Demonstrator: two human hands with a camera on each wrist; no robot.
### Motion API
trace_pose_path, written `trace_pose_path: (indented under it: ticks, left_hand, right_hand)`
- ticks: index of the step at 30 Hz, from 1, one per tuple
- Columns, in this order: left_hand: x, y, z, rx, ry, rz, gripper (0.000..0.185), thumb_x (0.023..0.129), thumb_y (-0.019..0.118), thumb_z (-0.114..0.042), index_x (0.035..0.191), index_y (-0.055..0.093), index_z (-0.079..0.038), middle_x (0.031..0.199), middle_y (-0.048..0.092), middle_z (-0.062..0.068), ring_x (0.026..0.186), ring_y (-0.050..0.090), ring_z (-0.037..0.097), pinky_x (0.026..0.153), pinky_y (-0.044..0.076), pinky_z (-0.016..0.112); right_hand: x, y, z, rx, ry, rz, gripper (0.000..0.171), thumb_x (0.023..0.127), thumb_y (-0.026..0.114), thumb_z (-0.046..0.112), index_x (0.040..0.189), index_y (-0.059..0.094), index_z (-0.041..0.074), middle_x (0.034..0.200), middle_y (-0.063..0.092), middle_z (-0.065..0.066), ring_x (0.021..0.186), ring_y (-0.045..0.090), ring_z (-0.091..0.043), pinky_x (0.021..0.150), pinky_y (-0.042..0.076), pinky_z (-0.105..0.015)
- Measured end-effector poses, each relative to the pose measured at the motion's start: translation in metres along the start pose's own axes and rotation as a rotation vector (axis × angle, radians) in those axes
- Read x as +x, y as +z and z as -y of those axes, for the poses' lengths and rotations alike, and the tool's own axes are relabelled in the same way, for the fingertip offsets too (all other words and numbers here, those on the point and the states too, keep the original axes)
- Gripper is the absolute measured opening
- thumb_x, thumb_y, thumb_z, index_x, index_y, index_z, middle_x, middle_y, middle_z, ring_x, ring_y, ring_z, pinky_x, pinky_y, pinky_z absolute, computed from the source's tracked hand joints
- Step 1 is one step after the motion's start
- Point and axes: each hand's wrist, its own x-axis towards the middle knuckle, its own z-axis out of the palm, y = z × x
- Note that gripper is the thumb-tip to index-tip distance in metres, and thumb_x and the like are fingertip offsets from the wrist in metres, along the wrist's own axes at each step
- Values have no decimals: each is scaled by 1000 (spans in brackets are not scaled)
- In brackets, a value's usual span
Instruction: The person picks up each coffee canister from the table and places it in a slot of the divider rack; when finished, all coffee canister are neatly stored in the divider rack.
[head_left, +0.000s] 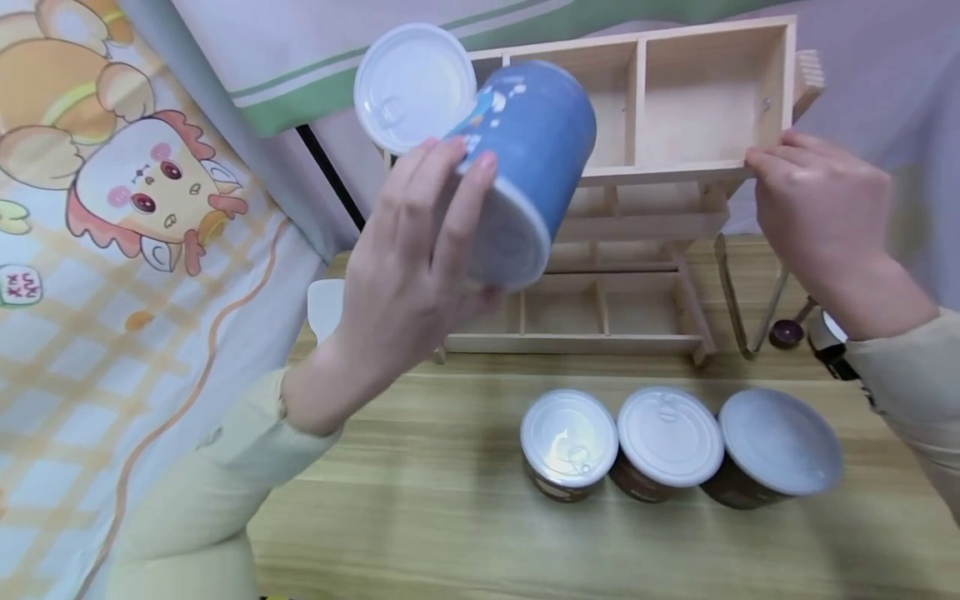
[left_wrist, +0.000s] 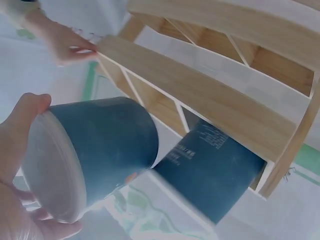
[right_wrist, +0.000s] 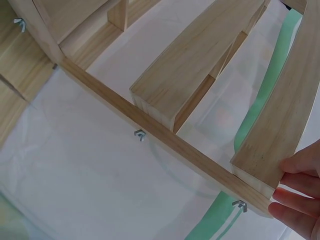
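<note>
My left hand [head_left: 405, 246] grips a blue can [head_left: 543, 137] near its pale end, holding it tilted in front of the wooden tiered rack [head_left: 675, 173]. The left wrist view shows the thumb and fingers around the end of this can [left_wrist: 110, 142]. A second can, with a white lid [head_left: 412, 83] and blue side [left_wrist: 210, 170], stands in the end compartment of the top tier. At the opposite end, my right hand [head_left: 821, 208] holds the front corner of that top tier. Its fingers [right_wrist: 300, 185] curl against the wooden edge in the right wrist view.
Three lidded cans stand in a row on the table: a left one [head_left: 570, 437], a middle one [head_left: 670, 433] and a wider right one [head_left: 780, 442]. A small dark scoop [head_left: 786, 333] and a bent metal loop [head_left: 738, 325] lie right of the rack. Patterned cloth [head_left: 150, 350] hangs left.
</note>
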Motion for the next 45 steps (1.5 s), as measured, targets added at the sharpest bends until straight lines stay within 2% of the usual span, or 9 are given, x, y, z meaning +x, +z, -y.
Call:
trace_pose_path:
  ticks: [5, 10, 13, 19, 23, 29, 33, 40, 45]
  left_hand:
    - [16, 33, 14, 45, 10, 43, 87, 71, 84, -41, 138, 46, -1, 139, 49, 22, 130, 48, 36, 118, 37, 39]
    - [29, 51, 23, 7, 0, 108, 98, 66, 86, -40, 142, 43, 2, 142, 47, 25, 133, 45, 38, 123, 29, 37]
    - [37, 55, 26, -25, 0, 150, 103, 64, 87, -37, 145, 39, 3, 143, 46, 26, 134, 43, 40, 125, 23, 37]
    - [54, 61, 27, -34, -24, 316, 112, 65, 86, -42, 151, 31, 3, 149, 41, 25, 139, 38, 38, 126, 20, 37]
    - [68, 67, 32, -74, -42, 388, 115, 65, 86, -45, 152, 29, 3, 151, 39, 24, 141, 37, 37, 126, 20, 35]
    - [88, 71, 43, -156, -127, 531, 119, 64, 83, -49, 154, 24, 3, 158, 32, 22, 143, 33, 33, 125, 24, 34]
    - [99, 74, 44, -122, -141, 593, 118, 65, 78, -53, 154, 23, 1, 159, 29, 20, 144, 32, 33, 124, 26, 36]
    - [114, 85, 39, -41, -118, 681, 114, 71, 70, -58, 155, 20, 1, 161, 26, 17, 148, 27, 32, 127, 18, 38]
    - [116, 88, 36, 2, -94, 711, 107, 79, 63, -60, 154, 19, 3, 162, 25, 18, 151, 22, 32, 127, 13, 45]
  right_hand:
    - [0, 3, 4, 9, -17, -4, 35, 98, 42, 7, 102, 76, 4, 100, 74, -16, 98, 71, -38, 56, 49, -60]
    - [2, 4, 5, 7, -32, 3, 34, 98, 43, 6, 102, 76, 4, 101, 74, -17, 97, 71, -38, 55, 50, -59]
    - [4, 3, 5, -2, -38, 10, 33, 98, 43, 6, 102, 76, 3, 101, 74, -17, 96, 71, -39, 53, 50, -59]
    - [4, 1, 4, -3, -38, 20, 32, 98, 44, 6, 102, 76, 3, 102, 73, -18, 96, 71, -40, 54, 50, -59]
    - [4, -1, 5, -11, -41, 38, 32, 99, 44, 7, 103, 75, 2, 103, 73, -19, 97, 71, -40, 54, 51, -59]
    - [3, -2, 5, -20, -34, 38, 32, 99, 44, 7, 103, 75, 2, 102, 73, -18, 97, 71, -39, 54, 51, -59]
    - [3, -2, 5, -24, -37, 36, 33, 99, 43, 6, 103, 75, 2, 102, 74, -18, 97, 71, -39, 56, 51, -59]
    - [4, -3, 3, -30, -40, 54, 32, 98, 44, 6, 104, 75, 1, 103, 73, -19, 97, 71, -40, 55, 51, -59]
    - [4, -4, 1, -46, -34, 47, 33, 99, 42, 6, 103, 75, 1, 102, 73, -20, 97, 71, -41, 53, 50, -59]
